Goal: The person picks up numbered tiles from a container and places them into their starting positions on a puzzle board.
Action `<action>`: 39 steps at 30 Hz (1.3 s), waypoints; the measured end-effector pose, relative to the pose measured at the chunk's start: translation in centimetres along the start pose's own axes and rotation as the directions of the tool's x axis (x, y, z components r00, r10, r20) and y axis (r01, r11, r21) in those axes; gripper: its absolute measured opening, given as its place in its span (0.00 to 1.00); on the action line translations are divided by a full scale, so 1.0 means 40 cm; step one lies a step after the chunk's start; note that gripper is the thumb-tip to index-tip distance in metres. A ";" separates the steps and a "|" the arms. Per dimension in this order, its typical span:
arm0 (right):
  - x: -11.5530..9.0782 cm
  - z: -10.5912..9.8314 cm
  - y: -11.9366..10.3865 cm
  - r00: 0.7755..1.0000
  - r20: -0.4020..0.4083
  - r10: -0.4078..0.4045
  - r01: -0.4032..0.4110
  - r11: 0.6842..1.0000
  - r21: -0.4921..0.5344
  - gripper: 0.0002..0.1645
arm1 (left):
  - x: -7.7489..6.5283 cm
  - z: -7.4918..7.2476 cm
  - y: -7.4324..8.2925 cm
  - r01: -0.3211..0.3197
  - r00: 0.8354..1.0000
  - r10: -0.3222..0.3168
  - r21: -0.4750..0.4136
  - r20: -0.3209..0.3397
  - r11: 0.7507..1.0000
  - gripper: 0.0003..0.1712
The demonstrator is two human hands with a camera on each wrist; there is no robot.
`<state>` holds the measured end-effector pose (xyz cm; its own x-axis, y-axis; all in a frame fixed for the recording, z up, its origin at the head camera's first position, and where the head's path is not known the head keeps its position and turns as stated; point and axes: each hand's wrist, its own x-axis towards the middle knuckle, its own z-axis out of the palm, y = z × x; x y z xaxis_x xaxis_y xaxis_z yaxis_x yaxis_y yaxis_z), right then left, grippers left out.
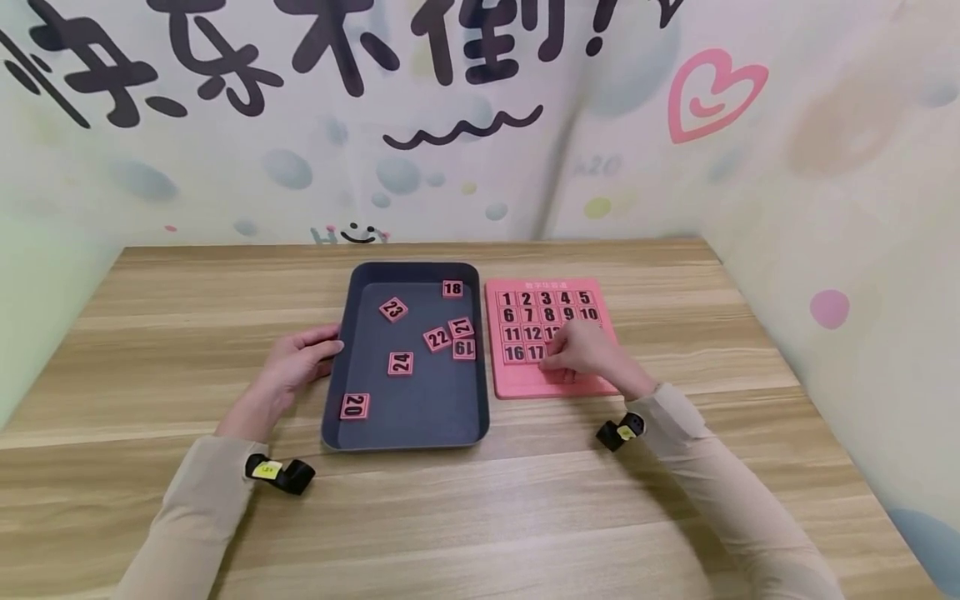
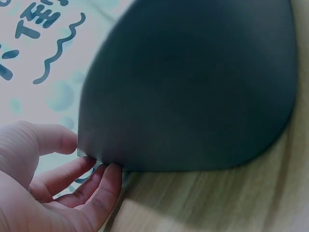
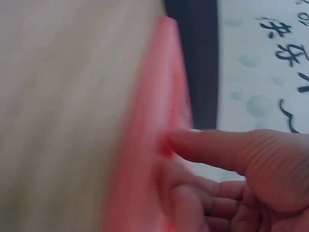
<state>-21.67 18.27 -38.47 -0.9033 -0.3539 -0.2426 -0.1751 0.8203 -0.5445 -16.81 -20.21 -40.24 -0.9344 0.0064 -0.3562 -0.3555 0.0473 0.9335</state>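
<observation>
My left hand (image 1: 296, 362) holds the left rim of a dark grey tray (image 1: 435, 417). In the left wrist view the thumb lies at one side of the tray's edge and the fingers at the other. Over a pink number board (image 1: 517, 383) is my right hand (image 1: 588, 350), its thumb and fingers bent together. The fingertips are right at the edge of the 17 tile (image 1: 535, 352), which lies beside the 16 tile (image 1: 513, 353). I cannot tell whether they pinch it. The hand hides part of the board's third and fourth rows.
Several loose number tiles lie in the tray, among them 18 (image 1: 452, 288), 23 (image 1: 393, 309) and 20 (image 1: 355, 406). The tray and board stand side by side on a wooden table (image 1: 480, 525). A printed wall (image 1: 480, 200) rises behind the table.
</observation>
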 end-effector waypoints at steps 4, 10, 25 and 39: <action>0.016 -0.037 -0.042 0.995 -0.081 -0.051 0.049 0.999 -0.024 0.09 | 0.000 0.001 0.003 -0.001 1.000 0.001 -0.001 0.002 1.000 0.31; 0.072 -0.046 -0.147 0.983 -0.125 -0.137 0.147 0.986 0.075 0.12 | -0.002 0.000 0.000 -0.005 1.000 0.005 -0.005 0.002 1.000 0.31; 0.228 0.029 -0.290 0.992 -0.073 -0.099 0.113 0.966 0.233 0.20 | -0.008 0.002 -0.003 0.009 1.000 -0.009 0.000 0.006 1.000 0.31; 0.271 0.060 -0.321 0.999 0.017 -0.032 0.030 0.992 0.121 0.21 | -0.005 0.000 0.000 0.004 1.000 -0.004 -0.003 0.008 1.000 0.31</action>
<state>-28.29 2.81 -36.03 -0.8904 -0.3876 -0.2387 -0.1531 0.7488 -0.6449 -16.61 -20.22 -40.18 -0.9327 0.0146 -0.3603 -0.3594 0.0438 0.9322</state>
